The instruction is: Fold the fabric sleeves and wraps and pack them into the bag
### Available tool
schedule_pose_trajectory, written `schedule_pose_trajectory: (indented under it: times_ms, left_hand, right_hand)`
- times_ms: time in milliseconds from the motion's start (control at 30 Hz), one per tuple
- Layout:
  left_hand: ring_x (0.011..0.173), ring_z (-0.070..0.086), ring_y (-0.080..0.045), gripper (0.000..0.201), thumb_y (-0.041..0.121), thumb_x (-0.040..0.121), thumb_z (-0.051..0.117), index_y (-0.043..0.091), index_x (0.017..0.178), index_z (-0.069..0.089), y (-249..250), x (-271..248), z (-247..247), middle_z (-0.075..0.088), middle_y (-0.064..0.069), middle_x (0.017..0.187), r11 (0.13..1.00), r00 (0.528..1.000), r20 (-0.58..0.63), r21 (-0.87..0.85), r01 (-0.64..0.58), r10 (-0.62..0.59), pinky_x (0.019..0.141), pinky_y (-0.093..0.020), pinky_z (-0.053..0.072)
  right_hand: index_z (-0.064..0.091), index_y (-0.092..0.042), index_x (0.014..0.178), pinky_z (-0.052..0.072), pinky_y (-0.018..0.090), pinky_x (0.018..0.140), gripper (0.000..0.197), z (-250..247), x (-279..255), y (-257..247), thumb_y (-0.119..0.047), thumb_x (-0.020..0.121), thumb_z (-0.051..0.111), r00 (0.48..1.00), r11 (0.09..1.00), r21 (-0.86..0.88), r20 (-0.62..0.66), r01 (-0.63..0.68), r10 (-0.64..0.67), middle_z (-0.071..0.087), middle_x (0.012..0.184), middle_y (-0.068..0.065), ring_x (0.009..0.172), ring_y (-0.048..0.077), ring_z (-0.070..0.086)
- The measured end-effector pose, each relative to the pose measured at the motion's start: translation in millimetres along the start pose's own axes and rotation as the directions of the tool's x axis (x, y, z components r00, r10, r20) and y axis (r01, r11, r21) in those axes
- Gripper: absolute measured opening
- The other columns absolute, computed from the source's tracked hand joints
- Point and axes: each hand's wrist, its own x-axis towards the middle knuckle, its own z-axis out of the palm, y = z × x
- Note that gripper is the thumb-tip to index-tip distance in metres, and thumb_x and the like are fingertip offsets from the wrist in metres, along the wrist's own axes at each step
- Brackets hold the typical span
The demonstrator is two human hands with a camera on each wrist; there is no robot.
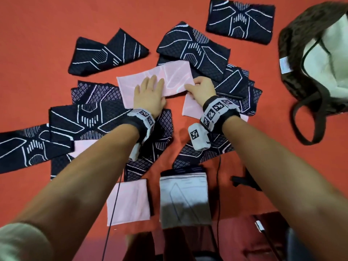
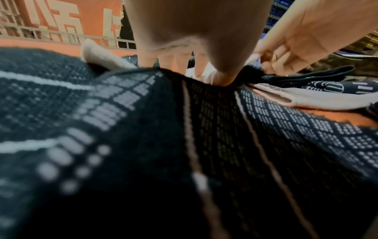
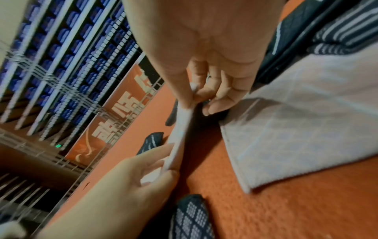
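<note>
Nearest the person, two folded pale pink fabric rectangles [image 1: 129, 201] lie on the orange carpet [image 1: 37, 34]. Beyond them, the step in hand looks like folding the pale pink fabric wrap [image 1: 150, 76]: best to hold its left half pinned and bring the lifted edge across squarely. The left hand [image 1: 149, 94] presses it flat, fingers straight and spread; the right hand [image 1: 202, 89] pinches its right edge between thumb and curled fingers (seen best from the right wrist). Far right, the brown fabric bag [image 1: 293, 59] gapes open, well apart.
</note>
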Motion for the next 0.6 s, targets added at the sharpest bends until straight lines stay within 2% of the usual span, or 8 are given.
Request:
schedule_pose_trajectory:
  times_ms: [100,200,267,333,400,467,533,600]
  left_hand:
    - [0.138,0.029,-0.031,0.053,0.023,0.091,0.043,0.016,0.143,0.033,-2,-8,-11,0.033,-0.009,0.15,0.999,0.999,0.001,-0.027,-0.045,0.045,0.111,-0.05,0.026]
    - [0.122,0.049,-0.034,0.044,0.019,0.094,0.04,0.016,0.138,0.043,-3,-21,-30,0.049,-0.011,0.139,0.992,0.998,-0.026,-0.114,-0.063,0.061,0.102,-0.045,0.037]
    - [0.11,0.056,-0.037,0.04,0.019,0.095,0.038,0.017,0.134,0.047,-2,-31,-48,0.058,-0.013,0.128,0.985,0.996,-0.064,-0.163,-0.064,0.055,0.091,-0.044,0.044]
    - [0.102,0.059,-0.038,0.035,0.019,0.095,0.038,0.017,0.129,0.048,-2,-43,-68,0.063,-0.016,0.116,0.978,0.992,-0.104,-0.186,-0.094,0.076,0.083,-0.044,0.046]
    - [0.094,0.06,-0.039,0.032,0.018,0.096,0.038,0.016,0.126,0.049,-5,-56,-86,0.065,-0.018,0.106,0.971,0.984,-0.132,-0.194,-0.141,0.116,0.079,-0.044,0.047]
    - [0.091,0.061,-0.038,0.031,0.016,0.097,0.04,0.016,0.125,0.051,-11,-69,-105,0.066,-0.019,0.101,0.952,0.983,-0.129,-0.261,-0.161,0.131,0.081,-0.045,0.049]
    - [0.095,0.062,-0.034,0.029,0.015,0.097,0.043,0.015,0.122,0.055,-18,-82,-121,0.068,-0.016,0.105,0.91,0.987,-0.106,-0.385,-0.155,0.123,0.086,-0.038,0.047]
    - [0.101,0.059,-0.027,0.026,0.013,0.096,0.046,0.013,0.118,0.06,-26,-95,-138,0.067,-0.011,0.11,0.866,0.988,-0.092,-0.477,-0.15,0.121,0.085,-0.027,0.04]
  right_hand:
    - [0.056,-0.019,0.068,0.052,0.043,0.078,0.015,-4,-14,-8,-0.019,0.079,0.066,0.998,0.997,0.072,0.044,0.04,-0.043,0.058,0.067,0.003,0.071,0.021,0.057]
    - [0.05,-0.007,0.058,0.046,0.04,0.071,0.025,-12,-35,-23,-0.014,0.078,0.065,0.99,0.984,0.12,0.042,0.13,-0.136,0.052,0.064,0.01,0.066,0.026,0.051]
    - [0.045,0.006,0.059,0.042,0.033,0.079,0.031,-19,-45,-30,-0.009,0.079,0.063,0.981,0.977,0.096,0.026,0.191,-0.194,0.056,0.088,0.025,0.083,0.032,0.052]
    - [0.043,-0.003,0.059,0.032,0.03,0.105,0.032,-29,-61,-43,-0.011,0.082,0.063,0.977,0.974,0.089,0.008,0.21,-0.212,0.046,0.135,0.017,0.125,0.022,0.043]
    - [0.04,-0.017,0.061,0.022,0.029,0.112,0.034,-39,-79,-54,-0.015,0.083,0.065,0.966,0.963,0.082,0.012,0.258,-0.26,0.031,0.151,0.007,0.137,0.016,0.03]
    - [0.042,-0.021,0.066,0.031,0.033,0.11,0.033,-45,-95,-61,-0.024,0.079,0.072,0.958,0.952,0.109,-0.002,0.286,-0.287,0.047,0.14,0.006,0.125,0.017,0.045]
    - [0.044,-0.023,0.078,0.046,0.038,0.096,0.036,-50,-115,-69,-0.032,0.071,0.079,0.952,0.936,0.177,-0.01,0.304,-0.307,0.06,0.115,0.007,0.102,0.019,0.057]
    - [0.047,-0.022,0.102,0.047,0.027,0.086,0.048,-53,-129,-76,-0.031,0.069,0.08,0.933,0.928,0.131,0.037,0.349,-0.357,0.06,0.104,0.006,0.095,0.019,0.058]
